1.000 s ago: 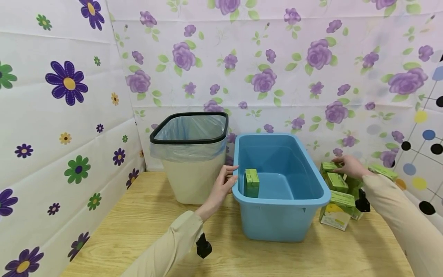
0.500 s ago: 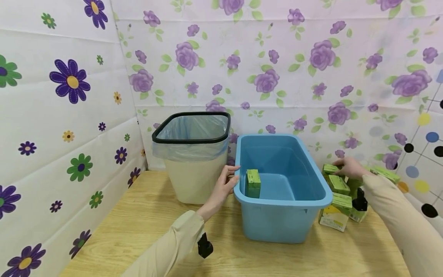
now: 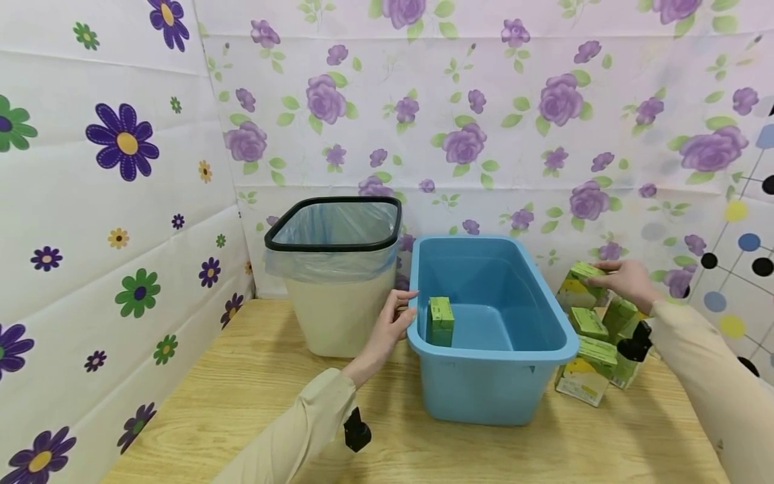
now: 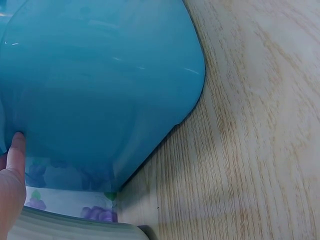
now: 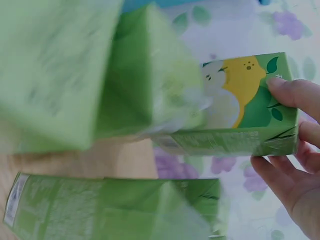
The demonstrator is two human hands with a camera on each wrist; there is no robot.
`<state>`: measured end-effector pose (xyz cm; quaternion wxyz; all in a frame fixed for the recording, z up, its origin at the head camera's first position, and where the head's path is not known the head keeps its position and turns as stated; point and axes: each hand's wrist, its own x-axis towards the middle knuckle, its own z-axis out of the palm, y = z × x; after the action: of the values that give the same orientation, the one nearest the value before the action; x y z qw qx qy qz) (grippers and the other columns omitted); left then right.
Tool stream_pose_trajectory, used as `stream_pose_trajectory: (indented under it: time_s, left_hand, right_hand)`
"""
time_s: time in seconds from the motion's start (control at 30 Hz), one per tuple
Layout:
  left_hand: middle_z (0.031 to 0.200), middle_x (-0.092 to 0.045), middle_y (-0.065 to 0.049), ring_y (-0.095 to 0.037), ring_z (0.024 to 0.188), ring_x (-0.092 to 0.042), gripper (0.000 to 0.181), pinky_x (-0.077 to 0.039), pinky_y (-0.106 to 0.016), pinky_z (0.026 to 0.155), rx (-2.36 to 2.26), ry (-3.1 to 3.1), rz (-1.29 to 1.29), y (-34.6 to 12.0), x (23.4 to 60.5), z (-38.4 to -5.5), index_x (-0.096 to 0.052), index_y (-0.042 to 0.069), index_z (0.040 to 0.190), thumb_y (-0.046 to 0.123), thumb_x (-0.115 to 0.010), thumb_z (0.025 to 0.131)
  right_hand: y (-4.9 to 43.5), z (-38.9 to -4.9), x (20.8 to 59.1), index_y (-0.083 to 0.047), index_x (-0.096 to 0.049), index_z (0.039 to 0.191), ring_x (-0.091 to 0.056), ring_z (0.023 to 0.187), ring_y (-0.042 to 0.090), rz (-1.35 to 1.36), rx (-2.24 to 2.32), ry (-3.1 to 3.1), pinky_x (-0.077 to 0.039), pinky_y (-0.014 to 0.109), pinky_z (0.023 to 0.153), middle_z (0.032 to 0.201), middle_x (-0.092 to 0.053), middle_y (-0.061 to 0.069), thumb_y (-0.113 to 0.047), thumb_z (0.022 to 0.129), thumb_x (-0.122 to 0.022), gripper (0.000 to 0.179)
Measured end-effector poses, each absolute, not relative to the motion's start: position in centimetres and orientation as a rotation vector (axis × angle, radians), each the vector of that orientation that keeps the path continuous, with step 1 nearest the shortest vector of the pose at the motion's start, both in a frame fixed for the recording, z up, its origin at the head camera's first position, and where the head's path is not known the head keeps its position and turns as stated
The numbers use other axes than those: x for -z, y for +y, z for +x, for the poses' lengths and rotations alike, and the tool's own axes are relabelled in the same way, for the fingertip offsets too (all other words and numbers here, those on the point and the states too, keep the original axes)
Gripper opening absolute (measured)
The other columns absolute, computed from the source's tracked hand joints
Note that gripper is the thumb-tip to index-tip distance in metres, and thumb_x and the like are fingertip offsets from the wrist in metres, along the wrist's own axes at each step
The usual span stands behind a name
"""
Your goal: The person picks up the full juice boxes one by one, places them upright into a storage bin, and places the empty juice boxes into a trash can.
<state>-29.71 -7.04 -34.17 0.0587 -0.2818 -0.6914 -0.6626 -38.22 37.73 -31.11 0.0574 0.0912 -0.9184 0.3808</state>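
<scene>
A blue plastic tub (image 3: 496,354) stands on the table, and my left hand (image 3: 390,323) grips its left rim. In the left wrist view a finger (image 4: 17,155) lies against the tub's outer wall (image 4: 110,90). One green drink carton (image 3: 441,323) stands upright inside, near the left wall. Right of the tub, my right hand (image 3: 631,286) pinches another green drink carton (image 3: 574,290) by its top end, above its neighbours. The right wrist view shows yellow and white fruit on this carton (image 5: 245,100), with thumb and fingertips on opposite sides.
Several more green drink cartons (image 3: 585,373) stand close together between the tub and my right arm. A cream waste bin (image 3: 338,306) with a black rim and clear liner stands left of the tub. Flowered sheets (image 3: 375,121) hang behind the wooden table (image 3: 272,376).
My right hand has lifted a carton from the back of the group, raising it above the others. My left hand has stayed on the tub's rim.
</scene>
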Motion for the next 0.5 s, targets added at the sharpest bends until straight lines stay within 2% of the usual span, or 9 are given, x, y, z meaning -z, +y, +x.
stream_pose_trajectory:
  time_s: [0.23,0.4,0.5]
  left_hand:
    - [0.115,-0.042,-0.022,-0.014,0.088,-0.045,0.035,-0.043,-0.029,0.065,1.982,-2.105,-0.858,-7.1,34.1,-29.7,-0.036,-0.006,0.126,0.009,-0.042,0.094]
    - [0.114,-0.043,-0.020,-0.014,0.088,-0.045,0.033,-0.043,-0.028,0.065,1.985,-2.099,-0.855,-7.1,34.7,-30.2,-0.038,-0.004,0.125,0.009,-0.043,0.094]
    - [0.114,-0.043,-0.018,-0.016,0.089,-0.045,0.034,-0.043,-0.031,0.066,1.994,-2.090,-0.851,-7.1,35.6,-31.1,-0.039,-0.001,0.125,0.011,-0.044,0.094]
  right_hand:
    - [37.5,-37.6,29.4,0.012,-0.032,0.133,-0.026,0.118,0.050,0.219,-1.207,-2.690,-0.029,0.061,0.087,0.135,-0.024,0.035,-0.034,0.085,-0.064,0.074]
    - [37.2,-37.0,27.9,0.009,-0.030,0.136,-0.020,0.122,0.048,0.210,-1.226,-2.668,-0.025,0.061,0.089,0.140,-0.018,0.029,-0.040,0.082,-0.065,0.081]
    - [37.2,-36.5,26.6,0.007,-0.030,0.137,-0.017,0.124,0.046,0.225,-1.231,-2.658,-0.024,0.061,0.091,0.140,-0.021,0.027,-0.040,0.082,-0.065,0.081]
